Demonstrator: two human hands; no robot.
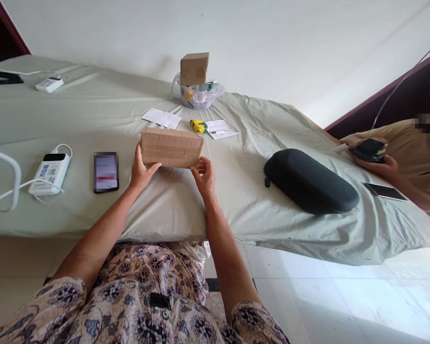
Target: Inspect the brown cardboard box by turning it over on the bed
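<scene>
A brown cardboard box (172, 148), longer than it is tall, is held between my two hands over the cloth-covered table. My left hand (142, 168) grips its left end, thumb along the lower edge. At the lower right corner, my right hand (204, 176) holds the box with thumb and curled fingers. Just behind the box lie a yellow and green tape measure (198, 126) and a sheet of white paper (224, 129) with a pen on it. Another white paper or packet (161, 118) lies to their left.
A clear plastic basket (202, 100) holds small items, with a second cardboard box (194, 69) on top. Left are a phone (106, 172) and a white power bank (50, 174) with cable. Right are a black case (310, 181) and another person's hands (383, 165) holding a black device.
</scene>
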